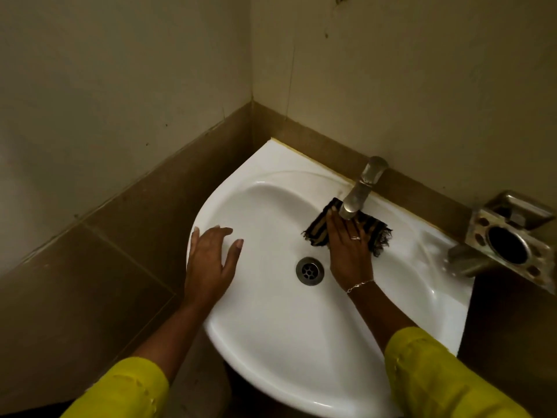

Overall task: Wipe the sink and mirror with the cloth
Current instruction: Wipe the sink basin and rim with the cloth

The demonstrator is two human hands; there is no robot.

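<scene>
Cloth [316,233], soft and likely light, lies under the tap [358,191], pressed by the flat right hand [346,248]; bunch its middle to grip. Left hand [211,263] rests open on the sink [217,212] rim.

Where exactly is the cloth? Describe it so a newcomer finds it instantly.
Start at the white corner sink. Inside its bowl, under the metal tap, the right hand presses flat on the cloth. Dark, striped and frayed-edged, it is the only fabric in the basin.
</scene>
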